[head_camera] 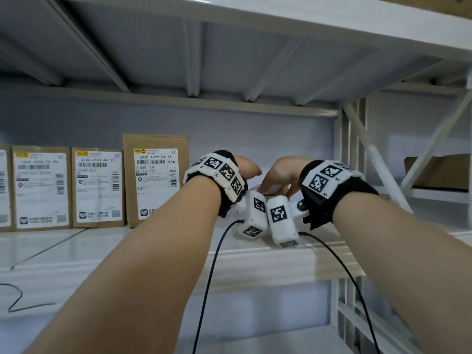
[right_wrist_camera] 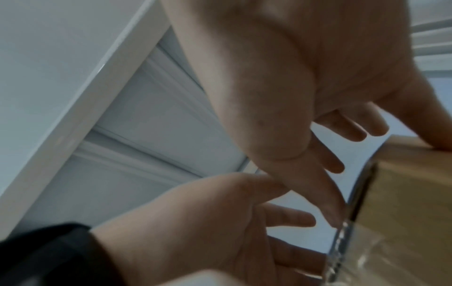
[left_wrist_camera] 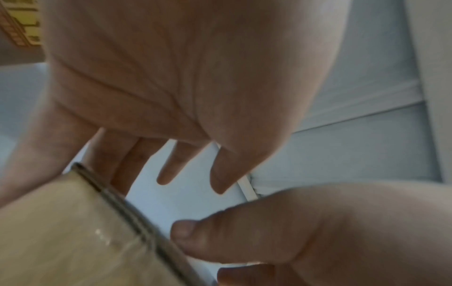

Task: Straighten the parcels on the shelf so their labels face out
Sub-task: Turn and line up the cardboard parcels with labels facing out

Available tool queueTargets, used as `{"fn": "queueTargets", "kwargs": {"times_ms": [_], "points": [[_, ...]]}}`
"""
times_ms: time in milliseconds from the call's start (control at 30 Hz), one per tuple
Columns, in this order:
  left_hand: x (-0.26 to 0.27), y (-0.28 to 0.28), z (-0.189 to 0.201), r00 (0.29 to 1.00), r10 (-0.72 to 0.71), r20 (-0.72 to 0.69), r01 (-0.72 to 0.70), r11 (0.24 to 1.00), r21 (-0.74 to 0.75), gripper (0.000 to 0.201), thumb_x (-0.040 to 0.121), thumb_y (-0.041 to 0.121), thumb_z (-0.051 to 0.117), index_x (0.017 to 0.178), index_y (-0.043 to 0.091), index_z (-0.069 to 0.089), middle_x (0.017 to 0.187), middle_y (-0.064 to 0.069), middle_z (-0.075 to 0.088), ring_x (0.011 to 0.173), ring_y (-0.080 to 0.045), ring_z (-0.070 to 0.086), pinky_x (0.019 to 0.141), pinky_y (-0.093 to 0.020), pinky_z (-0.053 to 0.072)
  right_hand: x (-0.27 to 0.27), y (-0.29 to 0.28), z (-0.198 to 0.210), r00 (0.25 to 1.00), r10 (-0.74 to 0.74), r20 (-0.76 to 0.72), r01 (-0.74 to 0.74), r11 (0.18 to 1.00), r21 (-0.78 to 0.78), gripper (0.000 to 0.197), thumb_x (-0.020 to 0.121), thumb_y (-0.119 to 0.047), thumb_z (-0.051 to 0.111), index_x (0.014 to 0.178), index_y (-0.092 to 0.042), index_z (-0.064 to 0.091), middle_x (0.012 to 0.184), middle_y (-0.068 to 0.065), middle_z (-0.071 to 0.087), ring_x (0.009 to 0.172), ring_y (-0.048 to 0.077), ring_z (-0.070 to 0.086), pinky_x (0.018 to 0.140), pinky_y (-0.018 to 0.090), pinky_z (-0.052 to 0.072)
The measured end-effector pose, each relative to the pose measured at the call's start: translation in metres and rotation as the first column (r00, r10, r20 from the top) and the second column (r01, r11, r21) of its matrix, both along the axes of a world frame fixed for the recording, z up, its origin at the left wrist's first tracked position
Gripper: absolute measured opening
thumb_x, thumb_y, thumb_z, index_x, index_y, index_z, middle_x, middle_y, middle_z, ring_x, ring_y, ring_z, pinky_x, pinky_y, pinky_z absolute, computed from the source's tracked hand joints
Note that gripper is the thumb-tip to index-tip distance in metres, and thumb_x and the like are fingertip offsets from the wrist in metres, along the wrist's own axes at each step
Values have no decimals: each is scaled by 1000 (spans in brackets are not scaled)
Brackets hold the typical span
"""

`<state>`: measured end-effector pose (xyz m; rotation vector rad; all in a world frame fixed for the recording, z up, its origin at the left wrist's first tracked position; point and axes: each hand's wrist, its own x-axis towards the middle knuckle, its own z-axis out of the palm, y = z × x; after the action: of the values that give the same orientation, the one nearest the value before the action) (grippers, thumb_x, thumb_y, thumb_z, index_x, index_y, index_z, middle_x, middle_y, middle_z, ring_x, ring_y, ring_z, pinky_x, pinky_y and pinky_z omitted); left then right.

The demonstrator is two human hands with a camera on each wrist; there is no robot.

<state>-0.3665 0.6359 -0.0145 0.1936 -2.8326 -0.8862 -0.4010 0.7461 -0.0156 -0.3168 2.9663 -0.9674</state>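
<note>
Three brown parcels point(head_camera: 155, 180) point(head_camera: 98, 187) point(head_camera: 40, 187) stand in a row at the shelf's back left, white labels facing out. To their right lies a small brown parcel point(head_camera: 278, 193) point(left_wrist_camera: 61, 232) point(right_wrist_camera: 403, 193) with a taped edge, mostly hidden by my wrist cameras. My left hand point(head_camera: 251, 172) point(left_wrist_camera: 146, 164) hangs over its left side, fingers straight, two of them dipping behind the taped edge. My right hand point(head_camera: 272, 183) point(right_wrist_camera: 354, 154) is spread over it: the thumb lies on the cardboard and the little finger touches the taped edge. No label shows on this parcel.
The white shelf board point(head_camera: 153, 251) runs to a front lip below my wrists. A white upright and braces point(head_camera: 342, 162) stand just right of my hands. Beyond them, a cardboard box point(head_camera: 439, 172) sits on the neighbouring shelf. The upper shelf hangs low overhead. Black cables point(head_camera: 209, 277) hang from my wrists.
</note>
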Motion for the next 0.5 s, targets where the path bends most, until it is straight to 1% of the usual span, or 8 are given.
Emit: {"fn": "queueTargets", "kwargs": {"times_ms": [67, 100, 133, 200, 267, 333, 400, 500], "points": [[0, -6, 2, 999, -23, -24, 23, 1000, -4, 46, 95, 34, 45, 132, 8, 52, 143, -16, 49, 129, -33, 50, 106, -39, 44, -7, -6, 2, 1000, 15, -20, -14, 1000, 28, 18, 68, -16, 76, 77, -2, 70, 90, 15, 72, 99, 32, 68, 95, 48, 52], [2, -7, 4, 999, -19, -41, 19, 1000, 1, 46, 98, 29, 41, 136, 4, 47, 145, -17, 47, 132, -32, 47, 109, -38, 42, -9, -8, 3, 999, 23, -45, -20, 998, 57, 21, 64, -17, 78, 78, -2, 72, 91, 14, 74, 100, 32, 69, 95, 46, 53], [3, -11, 5, 998, -19, -59, 21, 999, 32, 45, 99, 28, 39, 136, 4, 47, 143, -17, 48, 131, -31, 48, 110, -38, 41, -11, -11, 4, 997, 31, -73, -25, 997, 77, 29, 59, -17, 79, 83, -3, 74, 95, 13, 75, 100, 31, 69, 95, 45, 53], [3, -19, 7, 997, -3, -72, 10, 995, 101, 41, 99, 31, 38, 130, 8, 51, 138, -15, 55, 119, -28, 56, 109, -40, 42, -11, -18, 4, 987, 45, -157, -33, 996, 78, 49, 55, -15, 79, 102, -5, 69, 102, 11, 74, 101, 30, 69, 94, 44, 54], [5, -24, 9, 996, 11, -89, -3, 996, 93, 41, 100, 30, 36, 132, 9, 49, 138, -14, 53, 115, -26, 55, 108, -39, 41, -7, -24, 3, 979, 18, -204, -8, 999, 48, 76, 59, -10, 79, 128, -8, 46, 113, 13, 68, 107, 32, 64, 95, 44, 53], [11, -27, 12, 995, 18, -101, -14, 999, 32, 43, 102, 28, 32, 138, 7, 44, 142, -14, 49, 127, -28, 50, 109, -37, 40, -2, -29, 1, 979, 2, -206, 4, 1000, 29, 98, 64, -8, 77, 143, -15, 20, 119, 13, 61, 109, 32, 61, 96, 44, 51], [17, -28, 14, 993, 17, -119, -17, 1000, 3, 44, 103, 26, 30, 140, 5, 41, 144, -15, 46, 131, -30, 47, 106, -35, 39, -2, -32, 0, 977, 16, -213, -19, 1000, -11, 103, 66, -4, 74, 146, -19, 11, 119, 13, 61, 106, 32, 62, 93, 44, 54], [17, -33, 15, 996, -5, -94, 9, 999, 41, 42, 103, 26, 31, 136, 5, 43, 137, -15, 52, 119, -31, 54, 97, -37, 44, -5, -34, 1, 971, 52, -234, -75, 993, -88, 93, 63, 1, 72, 140, -18, 23, 115, 14, 61, 102, 32, 64, 83, 46, 59]]}}
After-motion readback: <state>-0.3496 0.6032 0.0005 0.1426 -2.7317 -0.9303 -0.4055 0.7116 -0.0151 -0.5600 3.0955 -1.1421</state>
